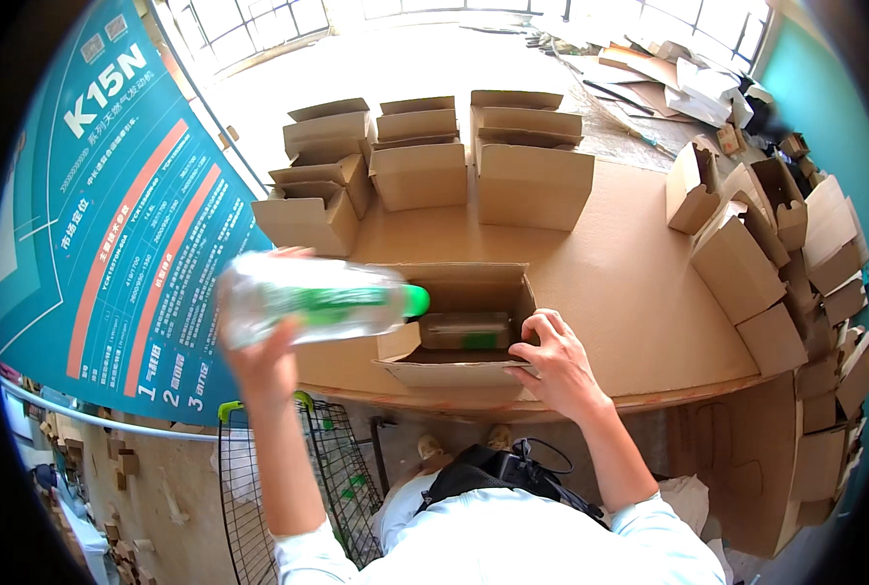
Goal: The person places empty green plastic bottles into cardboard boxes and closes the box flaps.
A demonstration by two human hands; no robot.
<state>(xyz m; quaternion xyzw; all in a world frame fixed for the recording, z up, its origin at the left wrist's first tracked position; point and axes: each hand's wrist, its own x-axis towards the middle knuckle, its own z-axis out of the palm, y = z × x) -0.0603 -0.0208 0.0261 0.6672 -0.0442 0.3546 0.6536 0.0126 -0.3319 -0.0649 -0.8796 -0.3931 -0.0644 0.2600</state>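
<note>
pale shirt (512, 536) nearest; the left hand (261, 366) wraps a sideways clear bottle (332, 300), cap (417, 300) over the open box (444, 374), whose right corner the right hand (561, 370) pinches, likely steadying it on the table (639, 312).

A pale, whitish-blue cloth shirt (522, 541) covers the torso at six o'clock, its brightest parts washed out to white. Its loose, creased left sleeve (309, 558) lies at seven o'clock and its matching right sleeve (660, 534) between four and five; both end short of the wrists, leaving the forearms and hands bare. At the waist sits a soft black pouch (468, 476), with a thin black looping cable (549, 447) toward five o'clock. Pale trousers (395, 515) and tan shoes (431, 448) show around six o'clock.
</note>
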